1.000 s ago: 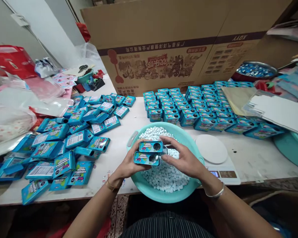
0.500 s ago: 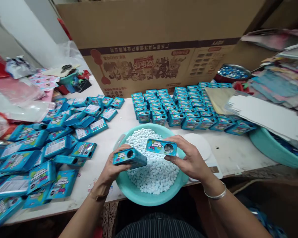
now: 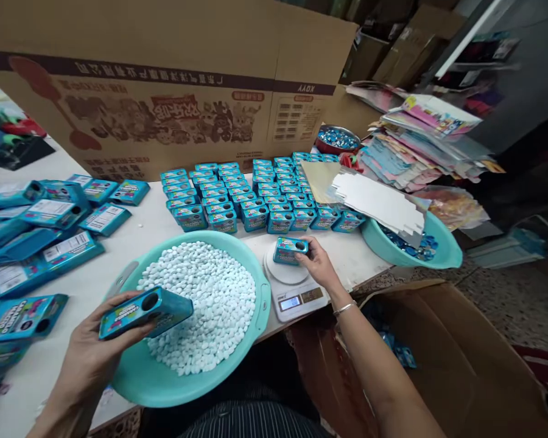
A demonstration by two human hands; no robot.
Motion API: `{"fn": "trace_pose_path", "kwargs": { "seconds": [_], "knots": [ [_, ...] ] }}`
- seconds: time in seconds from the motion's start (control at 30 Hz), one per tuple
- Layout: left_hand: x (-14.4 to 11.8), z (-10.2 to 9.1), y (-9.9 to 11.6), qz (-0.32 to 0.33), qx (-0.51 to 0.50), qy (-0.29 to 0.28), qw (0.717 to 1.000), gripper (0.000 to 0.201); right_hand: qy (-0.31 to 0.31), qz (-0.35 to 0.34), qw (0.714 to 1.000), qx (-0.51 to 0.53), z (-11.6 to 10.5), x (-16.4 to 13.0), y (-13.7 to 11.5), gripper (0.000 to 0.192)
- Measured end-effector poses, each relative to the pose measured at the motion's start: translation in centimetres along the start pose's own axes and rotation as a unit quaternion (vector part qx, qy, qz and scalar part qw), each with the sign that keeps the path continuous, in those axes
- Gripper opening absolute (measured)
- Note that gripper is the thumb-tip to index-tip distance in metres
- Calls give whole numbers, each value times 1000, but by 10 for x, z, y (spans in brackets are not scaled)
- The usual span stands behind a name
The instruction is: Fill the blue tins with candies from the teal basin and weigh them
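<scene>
My left hand (image 3: 95, 340) is closed round a blue candy box (image 3: 173, 313), tilted over the left part of a turquoise basin (image 3: 150, 395). A dark round hole shows in the box's end. White candy pieces (image 3: 205, 298) fill much of the basin. Off to the right, my right hand (image 3: 317, 261) grips a second blue candy box (image 3: 284, 250) by its right end. That box stands at the round white plate of a digital scale (image 3: 281, 305); whether it bears its full weight there I cannot tell. The scale's small display is lit.
Rows of upright blue boxes (image 3: 256, 216) stand behind the basin, before a large carton (image 3: 164, 121). More boxes (image 3: 68, 249) lie heaped at left. A turquoise tub (image 3: 447, 243) with white card sheets (image 3: 379, 204) sits at right. An open carton (image 3: 475, 359) stands below the table edge.
My right hand has carried its box from above the basin rightward to the scale. My left hand still holds its box over the basin. The view has turned to the right.
</scene>
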State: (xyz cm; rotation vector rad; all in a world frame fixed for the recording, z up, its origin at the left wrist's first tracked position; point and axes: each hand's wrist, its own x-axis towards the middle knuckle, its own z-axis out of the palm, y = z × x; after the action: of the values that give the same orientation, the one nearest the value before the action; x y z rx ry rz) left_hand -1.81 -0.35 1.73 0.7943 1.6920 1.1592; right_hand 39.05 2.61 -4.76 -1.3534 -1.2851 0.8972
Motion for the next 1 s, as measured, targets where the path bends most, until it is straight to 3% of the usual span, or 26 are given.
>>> {"fn": "trace_pose_path", "kwargs": {
  "seconds": [0.13, 0.23, 0.4, 0.5, 0.57, 0.63, 0.67, 0.73, 0.77, 0.8, 0.87, 1.0],
  "knots": [
    [-10, 2, 3, 46, 66, 38, 996, 61, 0, -18, 1000, 15, -5, -3, 6, 57],
    [-17, 0, 5, 90, 108, 66, 988, 57, 64, -47, 997, 5, -25, -9, -8, 66],
    [-19, -6, 2, 130, 163, 84, 974, 54, 197, -98, 975, 21, -53, -31, -42, 35],
    [-17, -7, -2, 152, 185, 87, 967, 55, 225, -94, 970, -4, -39, -48, -64, 21],
    [-15, -7, -5, 166, 199, 107, 960, 56, 169, -94, 980, -44, -11, -59, -79, 17],
    [-13, -7, -10, 172, 212, 131, 953, 59, 30, -125, 987, -101, 29, -68, -92, 19],
    [-11, -7, -12, 172, 216, 138, 951, 61, -64, -160, 974, -144, 52, -71, -96, 21],
    [-7, -8, -16, 174, 213, 147, 950, 64, -251, -224, 901, -275, 96, -73, -98, 33],
    [-6, -8, -18, 175, 207, 150, 951, 65, -311, -236, 856, -338, 116, -72, -96, 42],
    [-4, -7, -19, 176, 199, 150, 952, 65, -349, -238, 820, -386, 133, -71, -93, 52],
    [-3, -7, -21, 175, 189, 141, 956, 62, -386, -229, 777, -442, 159, -67, -86, 62],
    [-5, -6, -21, 178, 186, 116, 959, 51, -414, -194, 764, -455, 178, -60, -79, 28]
  ]
}}
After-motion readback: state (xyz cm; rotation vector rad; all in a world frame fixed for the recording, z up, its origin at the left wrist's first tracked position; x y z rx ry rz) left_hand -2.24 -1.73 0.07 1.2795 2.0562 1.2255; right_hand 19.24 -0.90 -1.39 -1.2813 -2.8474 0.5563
